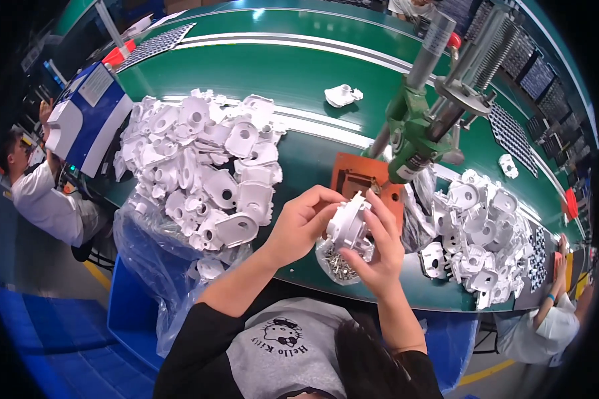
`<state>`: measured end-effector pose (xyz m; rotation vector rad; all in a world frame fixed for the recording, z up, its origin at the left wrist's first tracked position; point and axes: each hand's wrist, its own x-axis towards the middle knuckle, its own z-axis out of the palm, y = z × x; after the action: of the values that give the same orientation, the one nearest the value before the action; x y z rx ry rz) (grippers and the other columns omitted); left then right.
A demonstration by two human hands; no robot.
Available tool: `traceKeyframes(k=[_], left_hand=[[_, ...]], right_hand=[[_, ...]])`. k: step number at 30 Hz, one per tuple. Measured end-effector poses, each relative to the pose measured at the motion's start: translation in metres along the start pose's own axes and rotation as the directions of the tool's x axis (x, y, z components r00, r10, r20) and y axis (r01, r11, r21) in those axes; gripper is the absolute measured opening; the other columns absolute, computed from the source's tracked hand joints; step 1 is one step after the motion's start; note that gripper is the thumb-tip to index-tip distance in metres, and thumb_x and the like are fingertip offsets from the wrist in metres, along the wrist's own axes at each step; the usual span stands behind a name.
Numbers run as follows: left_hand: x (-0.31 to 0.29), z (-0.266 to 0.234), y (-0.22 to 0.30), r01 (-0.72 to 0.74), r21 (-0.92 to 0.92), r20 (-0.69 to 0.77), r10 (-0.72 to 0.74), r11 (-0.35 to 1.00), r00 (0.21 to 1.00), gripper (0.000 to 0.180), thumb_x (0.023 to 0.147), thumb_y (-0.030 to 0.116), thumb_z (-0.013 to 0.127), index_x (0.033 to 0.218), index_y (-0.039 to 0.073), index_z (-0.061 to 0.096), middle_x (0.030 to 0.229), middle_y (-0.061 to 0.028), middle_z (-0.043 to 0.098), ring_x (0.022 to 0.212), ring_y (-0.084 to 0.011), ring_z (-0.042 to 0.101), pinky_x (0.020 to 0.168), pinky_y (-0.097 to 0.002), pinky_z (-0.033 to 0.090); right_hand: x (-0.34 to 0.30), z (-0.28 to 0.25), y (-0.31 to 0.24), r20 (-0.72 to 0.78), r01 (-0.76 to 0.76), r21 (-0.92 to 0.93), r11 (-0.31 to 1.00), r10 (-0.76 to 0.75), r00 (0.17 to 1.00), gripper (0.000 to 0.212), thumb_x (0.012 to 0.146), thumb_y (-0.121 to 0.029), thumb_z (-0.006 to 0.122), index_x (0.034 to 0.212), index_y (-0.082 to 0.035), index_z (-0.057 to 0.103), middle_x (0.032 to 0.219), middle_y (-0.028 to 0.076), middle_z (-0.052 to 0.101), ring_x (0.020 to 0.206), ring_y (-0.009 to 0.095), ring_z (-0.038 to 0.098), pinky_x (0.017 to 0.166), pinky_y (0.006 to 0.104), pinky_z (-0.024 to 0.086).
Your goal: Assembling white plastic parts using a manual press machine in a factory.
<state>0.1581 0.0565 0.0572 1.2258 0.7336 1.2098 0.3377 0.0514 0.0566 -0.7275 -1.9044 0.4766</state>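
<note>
Between both hands, in front of my body, is a white plastic housing (347,225) with a rounded outline and small raised details. My left hand (303,223) grips its left side with bent fingers and thumb. On the other side, my right hand (381,249) has its fingers wrapped over the edge and its thumb below. Under the housing lies a clear bag of small metal pins or screws (339,267), partly covered by my hands. Just beyond my fingertips stands a green hand press (416,136) on an orange base (353,164).
Heaped white plastic parts lie left (199,153) and right (479,233). One white part (343,96) sits alone on the green conveyor (259,73). A blue-and-white machine (90,120) stands left, and blue bins (130,306) sit below the table edge. Other people are at both sides.
</note>
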Motion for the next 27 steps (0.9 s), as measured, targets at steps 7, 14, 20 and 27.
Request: traceKeyframes(k=[7, 14, 20, 27], left_hand=[[-0.002, 0.029, -0.028, -0.171, 0.124, -0.174, 0.191, 0.978, 0.966, 0.013, 0.097, 0.008, 0.05, 0.106, -0.001, 0.055, 0.093, -0.0036, 0.06, 0.082, -0.0056, 0.057, 0.069, -0.0207, 0.047], [-0.008, 0.021, -0.027, 0.13, -0.126, -0.095, -0.142, 0.984, 0.985, 0.011, 0.096, 0.011, 0.053, 0.101, 0.001, 0.055, 0.084, -0.0001, 0.059, 0.066, -0.0017, 0.05, 0.055, -0.0175, 0.039], [-0.008, 0.04, -0.032, 0.105, -0.535, -0.082, -0.175, 0.838, 0.981, 0.026, 0.095, 0.007, 0.052, 0.119, 0.004, 0.045, 0.1, -0.0054, 0.059, 0.088, -0.0095, 0.056, 0.075, -0.0244, 0.047], [-0.008, 0.052, -0.056, -0.121, -0.24, -0.17, 0.081, 0.963, 0.982, 0.045, 0.087, 0.003, 0.062, 0.125, 0.005, 0.037, 0.116, -0.0124, 0.054, 0.104, -0.0165, 0.055, 0.09, -0.0319, 0.045]], right_hand=[[-0.026, 0.008, 0.008, -0.075, -0.236, 0.282, 0.93, 0.266, 0.961, 0.066, 0.072, -0.015, 0.077, 0.13, -0.003, 0.048, 0.14, 0.025, 0.039, 0.125, 0.034, 0.047, 0.1, 0.0416, 0.041], [-0.019, -0.011, 0.01, 0.131, -0.206, 0.109, 0.973, 0.191, 0.973, 0.067, 0.073, -0.022, 0.076, 0.131, -0.004, 0.048, 0.137, 0.024, 0.044, 0.124, 0.034, 0.048, 0.099, 0.0407, 0.041], [-0.024, -0.011, 0.021, 0.097, -0.234, 0.157, 0.959, 0.221, 0.97, 0.072, 0.078, -0.03, 0.069, 0.136, -0.003, 0.037, 0.135, 0.021, 0.036, 0.122, 0.036, 0.043, 0.099, 0.0423, 0.038], [-0.013, -0.003, 0.014, -0.136, -0.146, 0.515, 0.845, 0.249, 0.959, 0.072, 0.092, -0.041, 0.051, 0.143, 0.002, 0.022, 0.146, 0.021, 0.028, 0.128, 0.03, 0.039, 0.099, 0.0409, 0.037]])
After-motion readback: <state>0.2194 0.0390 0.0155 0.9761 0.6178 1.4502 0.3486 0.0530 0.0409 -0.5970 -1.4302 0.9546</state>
